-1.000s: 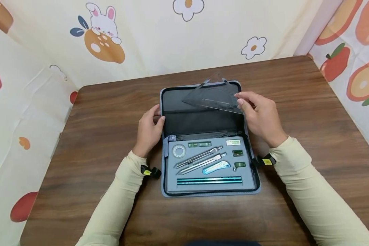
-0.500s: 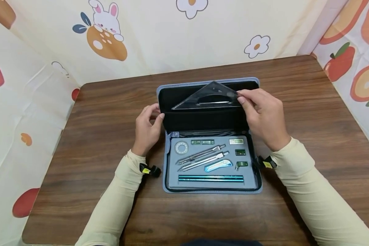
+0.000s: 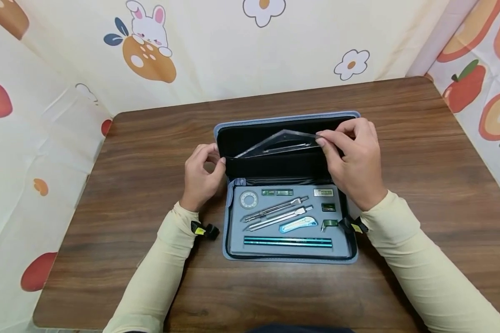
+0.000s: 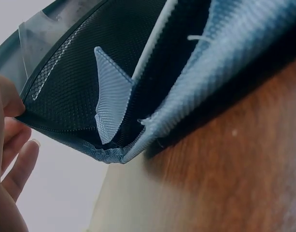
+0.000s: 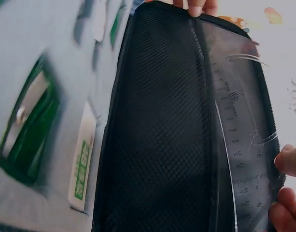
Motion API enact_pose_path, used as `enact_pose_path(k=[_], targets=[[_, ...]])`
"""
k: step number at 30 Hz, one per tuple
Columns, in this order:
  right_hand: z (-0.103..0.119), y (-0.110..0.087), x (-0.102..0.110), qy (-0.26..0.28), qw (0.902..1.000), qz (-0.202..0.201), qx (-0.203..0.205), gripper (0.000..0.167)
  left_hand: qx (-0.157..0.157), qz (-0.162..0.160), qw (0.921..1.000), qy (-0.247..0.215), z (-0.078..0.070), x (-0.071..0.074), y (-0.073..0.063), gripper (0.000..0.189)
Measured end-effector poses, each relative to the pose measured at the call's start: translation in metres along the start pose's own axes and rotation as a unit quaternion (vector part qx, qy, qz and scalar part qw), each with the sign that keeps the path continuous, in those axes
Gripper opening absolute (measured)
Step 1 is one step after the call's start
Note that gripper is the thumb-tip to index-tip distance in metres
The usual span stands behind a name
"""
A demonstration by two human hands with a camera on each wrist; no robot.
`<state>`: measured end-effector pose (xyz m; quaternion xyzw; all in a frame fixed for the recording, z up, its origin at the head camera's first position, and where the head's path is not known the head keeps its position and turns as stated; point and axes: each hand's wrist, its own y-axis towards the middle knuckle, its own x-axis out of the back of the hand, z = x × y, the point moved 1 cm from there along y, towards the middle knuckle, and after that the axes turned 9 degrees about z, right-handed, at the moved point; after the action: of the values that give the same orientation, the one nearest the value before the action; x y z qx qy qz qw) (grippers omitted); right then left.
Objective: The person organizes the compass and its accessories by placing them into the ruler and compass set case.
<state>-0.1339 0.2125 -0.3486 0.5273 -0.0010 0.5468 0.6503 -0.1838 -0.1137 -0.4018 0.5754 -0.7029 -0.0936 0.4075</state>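
A blue zip case (image 3: 289, 260) lies unfolded on the table, its lid tilted up at the back. My right hand (image 3: 354, 159) pinches the right corner of a clear set square (image 3: 283, 144), whose lower left part sits at the edge of the black mesh pocket (image 3: 275, 165) in the lid. In the right wrist view the set square (image 5: 244, 159) shows printed scales and lies partly against the pocket's edge. At the lid's left edge my left hand (image 3: 202, 173) pinches the rim, thumb in front; in the left wrist view its fingers (image 4: 22, 164) meet the pocket corner.
The grey tray (image 3: 258, 247) holds two pencils (image 3: 287, 242), two silver compass-like tools (image 3: 279, 217), a blue utility knife (image 3: 297, 225), a white ring-shaped roll (image 3: 248, 200), an eraser (image 3: 323, 193), a green sharpener (image 3: 328, 207) and small green cases (image 3: 277, 192). Wooden table (image 3: 150, 175) surrounds the case.
The set square, held by the right hand, has come down and left toward the lid pocket. The lid now stands tilted more upright. The left hand keeps its grip on the lid edge.
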Motion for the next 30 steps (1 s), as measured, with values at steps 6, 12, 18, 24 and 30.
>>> enact_pose_path(k=[6, 12, 18, 24, 30], targets=[[0.000, -0.005, -0.004, -0.044, 0.9985, 0.030, -0.012, 0.015, -0.019, -0.013, 0.9997, 0.012, -0.003, -0.002, 0.001, 0.022], [-0.001, -0.008, -0.007, -0.065, 0.9954, 0.068, -0.017, 0.016, -0.022, -0.007, 0.9996, 0.017, 0.001, -0.002, 0.000, 0.021], [-0.002, -0.008, -0.007, -0.080, 0.9931, 0.085, 0.000, 0.017, -0.022, -0.002, 0.9997, 0.008, 0.002, 0.000, -0.001, 0.021], [-0.003, -0.006, -0.007, -0.088, 0.9902, 0.108, 0.008, 0.015, -0.031, -0.009, 0.9994, 0.011, -0.018, 0.001, 0.006, 0.021], [-0.003, -0.007, -0.008, -0.105, 0.9833, 0.148, 0.015, 0.020, -0.028, -0.007, 0.9995, 0.010, -0.017, 0.000, 0.005, 0.021]])
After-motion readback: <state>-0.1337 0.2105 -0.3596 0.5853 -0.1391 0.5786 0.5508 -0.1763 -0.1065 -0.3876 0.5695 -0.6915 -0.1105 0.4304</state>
